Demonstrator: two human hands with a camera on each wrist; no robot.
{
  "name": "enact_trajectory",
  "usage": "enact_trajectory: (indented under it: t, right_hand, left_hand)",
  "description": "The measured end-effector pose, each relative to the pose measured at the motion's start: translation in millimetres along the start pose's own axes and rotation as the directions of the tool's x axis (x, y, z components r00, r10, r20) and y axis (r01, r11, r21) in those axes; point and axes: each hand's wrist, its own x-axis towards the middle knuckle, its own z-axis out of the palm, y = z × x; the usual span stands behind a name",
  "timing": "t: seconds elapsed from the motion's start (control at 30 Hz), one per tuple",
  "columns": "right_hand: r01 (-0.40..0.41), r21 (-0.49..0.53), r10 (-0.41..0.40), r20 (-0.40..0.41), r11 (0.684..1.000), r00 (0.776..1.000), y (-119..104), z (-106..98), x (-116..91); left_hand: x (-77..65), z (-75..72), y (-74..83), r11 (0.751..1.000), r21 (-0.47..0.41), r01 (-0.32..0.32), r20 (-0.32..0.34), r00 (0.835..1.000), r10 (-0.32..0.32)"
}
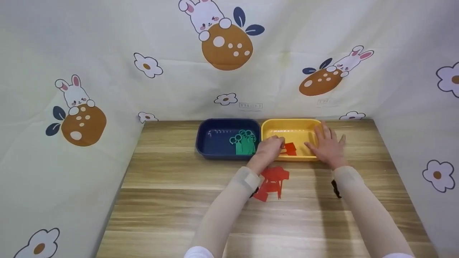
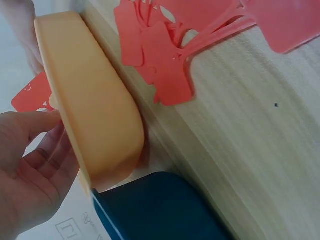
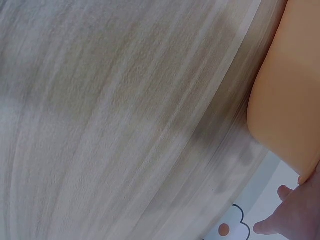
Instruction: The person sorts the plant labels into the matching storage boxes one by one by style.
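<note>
My left hand [image 1: 269,149] reaches over the near left part of the yellow tray [image 1: 297,157], and its curled fingers pinch the end of a red plastic tag [image 1: 291,149]. In the left wrist view, that tag [image 2: 32,94] stands above the tray's rim, beside the thumb [image 2: 35,122]. Spread out, my right hand [image 1: 329,147] rests at the tray's right rim, holding nothing. In front of the tray lies a loose pile of red plastic tags [image 1: 274,173], partly covered by the left wrist in the head view.
A dark blue tray [image 1: 215,156] adjoins the yellow tray on the left; green ringed tags [image 1: 245,145] lie in its right part. Both stand at the back of the wood-grain table [image 1: 161,204], against a printed cloth [image 1: 172,96]. Cloth also hangs at both sides.
</note>
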Motion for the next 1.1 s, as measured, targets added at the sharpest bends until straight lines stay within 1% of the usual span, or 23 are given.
enact_trajectory:
  t: [0.23, 0.43, 0.63, 0.9, 1.1]
  right_hand:
    - [-0.001, -0.002, 0.001, 0.012, 1.000, 1.000, -0.2, -0.7, 0.0]
    - [-0.005, -0.001, 0.005, 0.018, 1.000, 1.000, 0.0, -1.0, -0.2]
    - [-0.007, -0.011, 0.007, 0.022, 1.000, 1.000, 0.6, -0.6, 0.5]
    - [-0.009, 0.002, 0.009, 0.025, 1.000, 1.000, 0.4, -0.9, 0.7]
    - [-0.003, -0.013, 0.003, 0.009, 1.000, 1.000, 0.6, -0.7, -0.6]
  left_hand:
    - [0.3, 3.5, -0.9, 1.000, -0.005, 0.004, 0.049, 0.999, -0.004]
    - [1.2, 5.1, -0.7, 1.000, -0.005, 0.006, 0.073, 0.997, -0.005]
    - [3.5, 6.6, -0.5, 1.000, 0.013, -0.005, 0.071, 0.997, 0.004]
    - [4.7, 7.8, -0.7, 1.000, 0.018, -0.017, 0.075, 0.997, 0.016]
    - [4.2, 8.1, -1.4, 1.000, 0.012, -0.021, 0.065, 0.998, 0.020]
